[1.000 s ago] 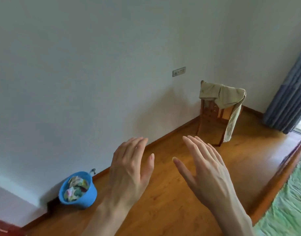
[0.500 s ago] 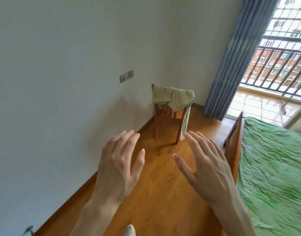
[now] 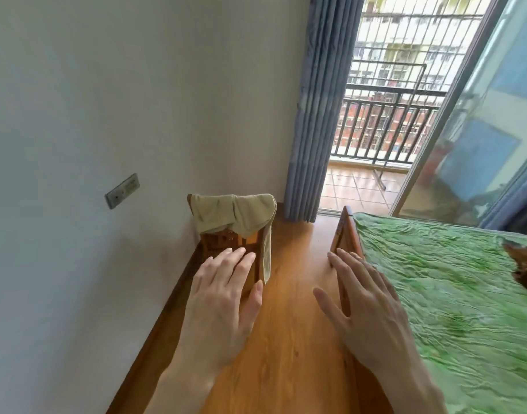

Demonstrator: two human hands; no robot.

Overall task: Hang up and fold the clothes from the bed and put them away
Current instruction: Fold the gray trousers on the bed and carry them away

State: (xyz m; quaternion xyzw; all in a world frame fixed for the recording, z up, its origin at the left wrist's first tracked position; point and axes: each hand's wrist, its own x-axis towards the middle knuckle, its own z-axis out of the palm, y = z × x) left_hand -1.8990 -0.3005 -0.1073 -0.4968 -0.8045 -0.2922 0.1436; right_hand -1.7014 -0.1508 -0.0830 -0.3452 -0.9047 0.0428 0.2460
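**Hands empty, nothing picked up yet**

Your left hand (image 3: 223, 303) and right hand (image 3: 366, 309) are both held out in the lower middle of the frame, palms down, fingers straight and slightly spread. Neither one holds or touches anything.

You look to be between garments, or only just starting: the visible stretch of the bed (image 3: 435, 294), at the right of the frame under a rumpled green cover, shows no loose clothing. A dark shape at the far right edge is cut off, and you cannot tell from here what it is.

The one garment in plain sight is the khaki cloth (image 3: 232, 215) draped over the back of the wooden chair (image 3: 223, 243), against the wall left of centre, just above your left fingertips in the picture. Its long axis runs left to right along the chair's top rail. One narrow end hangs straight down the chair's right side towards the floor.

If that cloth is your next piece, you will likely need to step closer, lift it clear of the rail with both hands, and shake it flat before folding or hanging.
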